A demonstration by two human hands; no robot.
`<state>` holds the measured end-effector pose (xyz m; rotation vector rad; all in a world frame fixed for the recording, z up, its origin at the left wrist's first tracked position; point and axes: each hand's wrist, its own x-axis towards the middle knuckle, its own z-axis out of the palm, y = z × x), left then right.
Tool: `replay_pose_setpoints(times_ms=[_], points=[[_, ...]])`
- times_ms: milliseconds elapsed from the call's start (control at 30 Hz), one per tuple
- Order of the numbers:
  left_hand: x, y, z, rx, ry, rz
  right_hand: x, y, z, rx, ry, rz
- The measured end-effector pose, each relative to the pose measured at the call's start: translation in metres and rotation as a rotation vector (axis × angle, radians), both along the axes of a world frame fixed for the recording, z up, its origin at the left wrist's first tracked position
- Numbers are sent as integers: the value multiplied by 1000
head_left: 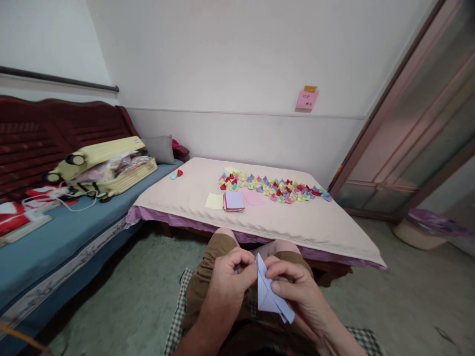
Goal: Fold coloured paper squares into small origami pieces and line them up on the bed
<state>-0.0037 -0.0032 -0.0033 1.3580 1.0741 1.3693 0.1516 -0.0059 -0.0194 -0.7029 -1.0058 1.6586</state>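
Lap: brown shorts (202, 289) are being worn above a checked cloth (177, 309), and over them a lavender folded paper (264, 295) is being held between two bare hands.

Folded paper: its long axis is slanting from a sharp far tip down and rightward to split flaps near the body; crisp, flat layers are being shown, with crease lines crossing the face.

Right hand (299, 289): thumb and fingers are being closed on the right edge, the paper lying to their left and firmly gripped.

Left hand (233, 274): thumb and finger are being pinched, it appears, at the upper left edge just below the tip, the paper lying to their right; part of the contact is being hidden.

Nearer hand: the tip is being neighboured by the left, the flaps by the right.

Paper stack (234, 200): square sheets, lavender uppermost, are being displayed between a pale yellow sheet (214, 201) and pink sheets (254, 197).

Folded pieces (282, 190): many small, peaked shapes in red, yellow, lavender and green are being borne in a long cluster by a soft cream cover (170, 195).
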Motion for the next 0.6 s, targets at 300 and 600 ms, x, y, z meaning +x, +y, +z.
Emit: replay_pose_setpoints(times_ms=[300,600], points=[[-3,3,1,-83,84,-25,10,4,15,278,-416,-103],[5,7,-13,-383,-429,-29,16,1,15,166,-482,9]])
